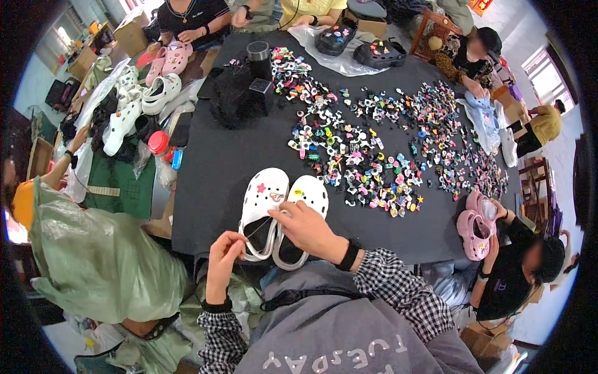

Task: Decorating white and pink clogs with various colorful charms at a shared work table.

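Observation:
A pair of white clogs stands at the table's near edge, heels toward me. The left clog [270, 182] bears a pink star and other charms on its top; a yellow charm sits on the right clog [316, 194]. My left hand [226, 250], beside the left clog's heel, is closed in a pinch on one end of a thin thread-like strand [258, 228]. Over the clogs, my right hand [309, 232] pinches the strand's other end near the left clog's charms and hides part of the right clog. What the strand is made of cannot be made out.
Loose shoe charms [367, 149] cover much of the black table [212, 162]. Black clogs [380, 54] lie on plastic at the back. On the right a co-worker holds pink clogs [473, 230]. A green sack [99, 255] bulges at my left; white clogs [123, 124] lie beyond it.

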Demonstrator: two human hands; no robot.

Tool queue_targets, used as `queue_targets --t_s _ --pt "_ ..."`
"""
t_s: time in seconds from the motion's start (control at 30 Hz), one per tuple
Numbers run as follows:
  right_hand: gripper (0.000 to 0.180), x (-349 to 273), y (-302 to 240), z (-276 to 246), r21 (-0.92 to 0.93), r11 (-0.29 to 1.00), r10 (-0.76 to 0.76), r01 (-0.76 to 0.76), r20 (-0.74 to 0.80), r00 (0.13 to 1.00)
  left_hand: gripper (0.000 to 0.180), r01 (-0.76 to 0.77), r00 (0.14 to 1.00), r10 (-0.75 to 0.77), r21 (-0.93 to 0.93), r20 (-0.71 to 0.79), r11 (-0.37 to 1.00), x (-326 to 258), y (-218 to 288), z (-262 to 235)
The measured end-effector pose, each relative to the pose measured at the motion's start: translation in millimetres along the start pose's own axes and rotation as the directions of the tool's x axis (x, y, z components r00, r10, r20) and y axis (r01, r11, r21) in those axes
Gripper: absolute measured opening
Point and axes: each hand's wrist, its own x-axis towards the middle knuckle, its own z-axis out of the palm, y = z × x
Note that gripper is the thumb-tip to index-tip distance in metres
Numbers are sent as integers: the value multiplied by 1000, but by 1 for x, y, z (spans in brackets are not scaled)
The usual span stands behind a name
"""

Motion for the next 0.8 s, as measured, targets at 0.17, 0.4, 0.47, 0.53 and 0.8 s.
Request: queue_targets --t_s 0.17,0.4,0.47,0.53,0.8 --pt "46 -6 4 8 53 998 31 -22 -187 982 7 172 984 -173 21 34 985 -12 -15 -18" --pt "42 -3 14 4 123 988 110 -95 -120 987 6 200 959 -206 48 194 979 -15 -19 -21" --pt "40 -8 11 6 198 979 65 -52 -63 996 6 150 961 -162 70 223 986 -15 -15 -27" --pt "40 -14 -1 6 175 983 -37 49 -72 997 8 153 945 -183 127 270 980 -21 -8 -33" --pt "33 -40 -24 31 -212 899 -367 384 118 923 14 364 927 -367 59 74 930 -36 -50 -75"
